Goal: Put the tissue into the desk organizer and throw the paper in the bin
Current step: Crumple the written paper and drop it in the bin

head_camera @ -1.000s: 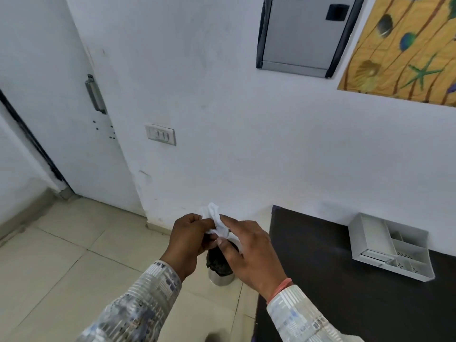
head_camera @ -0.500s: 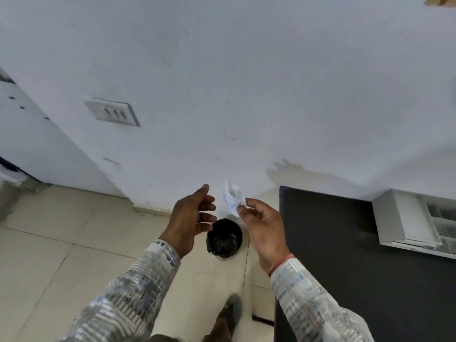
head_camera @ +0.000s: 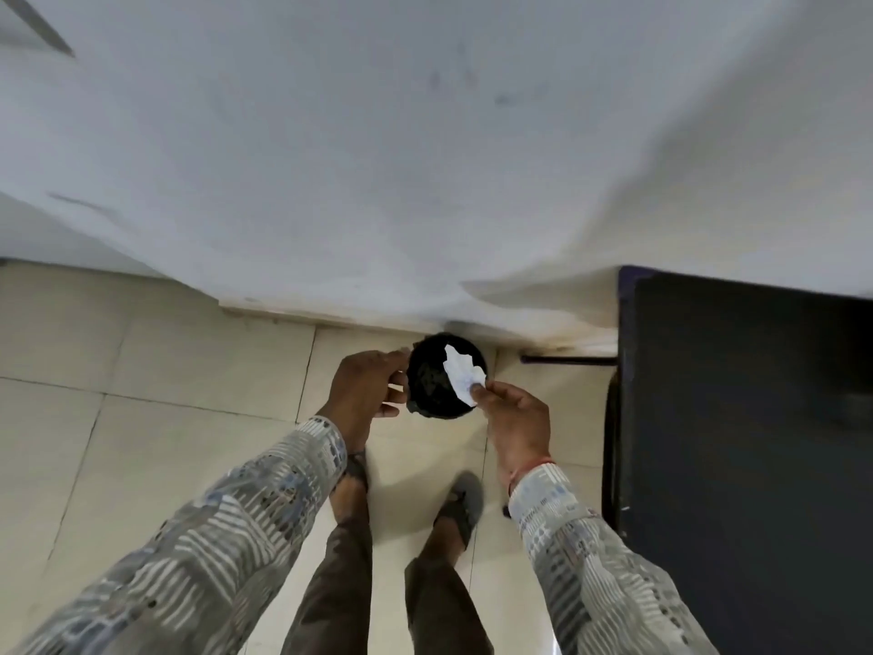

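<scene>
A small round bin [head_camera: 427, 385] with a black liner stands on the tiled floor against the white wall. My right hand [head_camera: 512, 413] pinches a crumpled white paper [head_camera: 460, 373] directly over the bin's opening. My left hand [head_camera: 366, 387] hovers at the bin's left rim with fingers loosely curled and apart, holding nothing. The desk organizer and the tissue are out of view.
A black desk [head_camera: 746, 442] fills the right side, its left edge and frame close to my right arm. My two feet [head_camera: 460, 505] in sandals stand on the beige tiles just before the bin. The white wall rises right behind the bin.
The view has tilted further down. Both hands have dropped toward the bin, and the paper now hangs over its opening. The organizer has left the view.
</scene>
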